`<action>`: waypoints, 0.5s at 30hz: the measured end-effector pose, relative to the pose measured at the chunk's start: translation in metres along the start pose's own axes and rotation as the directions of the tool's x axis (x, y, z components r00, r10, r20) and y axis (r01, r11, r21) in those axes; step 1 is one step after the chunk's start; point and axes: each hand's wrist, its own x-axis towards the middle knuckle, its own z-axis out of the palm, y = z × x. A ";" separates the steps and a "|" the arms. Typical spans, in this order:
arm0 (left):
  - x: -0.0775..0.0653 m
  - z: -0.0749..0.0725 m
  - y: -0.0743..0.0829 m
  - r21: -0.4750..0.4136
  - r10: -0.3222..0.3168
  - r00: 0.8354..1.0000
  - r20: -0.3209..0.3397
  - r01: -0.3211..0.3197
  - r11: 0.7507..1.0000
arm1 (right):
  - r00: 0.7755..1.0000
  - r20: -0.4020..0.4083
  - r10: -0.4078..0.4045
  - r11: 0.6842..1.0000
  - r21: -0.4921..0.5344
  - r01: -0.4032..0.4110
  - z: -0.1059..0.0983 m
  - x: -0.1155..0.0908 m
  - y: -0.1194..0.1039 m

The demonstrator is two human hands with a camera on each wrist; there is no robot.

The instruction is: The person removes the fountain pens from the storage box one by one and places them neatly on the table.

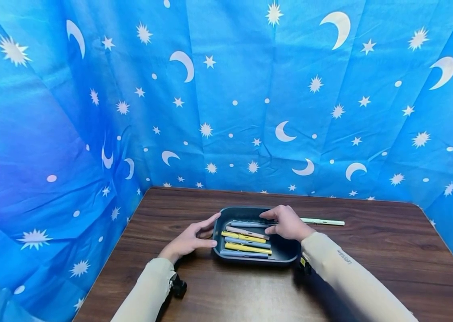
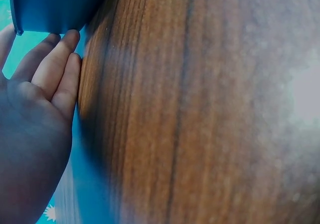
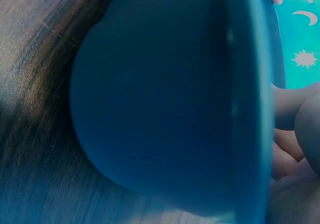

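Hands-wise, got left hand [image 1: 187, 240] loosely spread, touching the dark tray [image 1: 255, 262] at 9 o'clock, plus right hand [image 1: 288, 223] over 2 o'clock. Can't tell if gripping there. Also seeing several pens [image 1: 248, 248] inside, plus light-green pen [image 1: 324, 221] poking past toward 3 o'clock.
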 end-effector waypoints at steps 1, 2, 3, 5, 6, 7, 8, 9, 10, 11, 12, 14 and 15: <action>0.000 0.000 0.000 0.000 0.000 1.000 0.000 0.000 1.000 | 1.000 0.004 -0.003 1.000 -0.013 0.003 0.001 0.001 0.000; 0.000 0.000 0.000 -0.001 0.000 1.000 0.000 0.000 1.000 | 1.000 0.007 -0.003 1.000 -0.023 0.004 0.001 0.001 -0.001; 0.000 0.000 0.000 -0.002 -0.001 1.000 -0.001 0.001 1.000 | 1.000 0.010 -0.002 1.000 -0.027 0.002 0.002 0.002 -0.001; 0.000 0.000 0.000 -0.003 -0.002 1.000 -0.002 0.002 1.000 | 1.000 0.016 -0.004 0.999 -0.037 0.005 0.003 0.003 -0.002; 0.000 0.000 0.001 -0.003 -0.004 1.000 -0.003 0.004 1.000 | 1.000 0.019 -0.012 0.999 -0.046 0.013 0.003 0.004 -0.002; 0.000 0.000 0.001 -0.002 -0.004 1.000 -0.003 0.004 1.000 | 1.000 0.022 -0.015 0.999 -0.051 0.016 0.004 0.004 -0.002; 0.000 0.000 0.000 -0.001 -0.004 1.000 -0.002 0.004 1.000 | 1.000 0.024 -0.021 0.998 -0.056 0.022 0.004 0.005 -0.001; 0.000 0.000 0.001 -0.002 -0.003 1.000 -0.001 0.003 1.000 | 0.999 0.027 -0.025 0.998 -0.061 0.027 0.005 0.005 -0.001; 0.000 0.000 0.001 -0.001 -0.003 1.000 -0.001 0.003 1.000 | 0.999 0.029 -0.032 0.997 -0.067 0.034 0.005 0.005 0.000; 0.000 0.000 0.001 0.000 -0.002 1.000 -0.001 0.002 1.000 | 0.999 0.033 -0.038 0.997 -0.073 0.040 0.006 0.006 0.001; 0.000 0.000 0.001 0.002 -0.002 1.000 -0.001 0.002 1.000 | 0.999 0.033 -0.043 0.996 -0.079 0.046 0.006 0.006 0.002; 0.000 0.000 0.002 0.004 -0.002 1.000 -0.004 0.002 1.000 | 0.998 0.034 -0.046 0.995 -0.087 0.048 0.007 0.007 0.004; 0.000 0.000 0.002 0.005 -0.005 1.000 -0.006 0.005 1.000 | 0.998 0.034 -0.047 0.994 -0.092 0.050 0.008 0.007 0.004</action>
